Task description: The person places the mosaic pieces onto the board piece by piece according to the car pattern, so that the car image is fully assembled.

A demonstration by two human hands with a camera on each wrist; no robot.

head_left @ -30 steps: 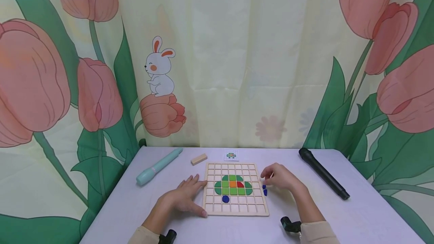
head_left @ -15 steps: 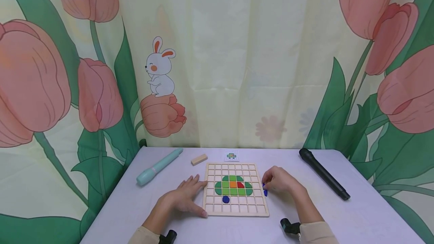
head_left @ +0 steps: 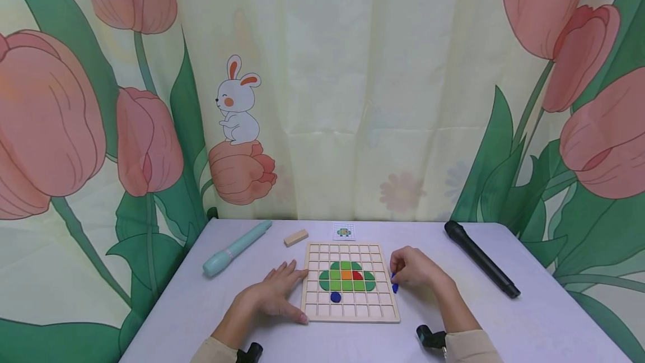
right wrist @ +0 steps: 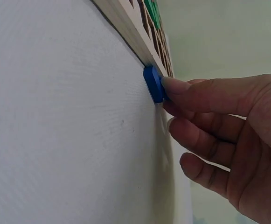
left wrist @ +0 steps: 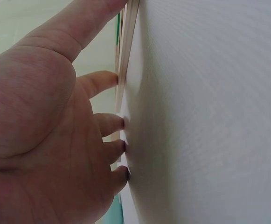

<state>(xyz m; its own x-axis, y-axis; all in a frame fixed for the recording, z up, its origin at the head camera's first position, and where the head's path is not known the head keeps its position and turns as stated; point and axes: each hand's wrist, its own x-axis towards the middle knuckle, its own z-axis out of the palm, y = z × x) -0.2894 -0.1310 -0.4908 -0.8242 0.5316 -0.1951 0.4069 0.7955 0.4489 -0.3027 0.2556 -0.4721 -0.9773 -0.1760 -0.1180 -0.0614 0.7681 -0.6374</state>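
A wooden grid board lies on the table. On it green, orange and red pieces form a cluster, and a round blue piece sits below them. My left hand rests at the board's left side; thumb and index finger touch its edge, fingers spread and fairly straight. Beside the right edge, my right hand pinches a small blue piece between thumb and fingers, largely hidden by them. Another blue piece stands directly in front of it, against the board's edge.
A small printed card with a matching coloured pattern lies behind the board. Near it is a wooden block. A teal tube-shaped object lies at the left, a black microphone-like stick at the right. A tulip-print curtain hangs behind the table.
My right hand has come down slightly onto the blue pieces beside the board, and its fingers now cover one of them. The left hand has stayed in place.
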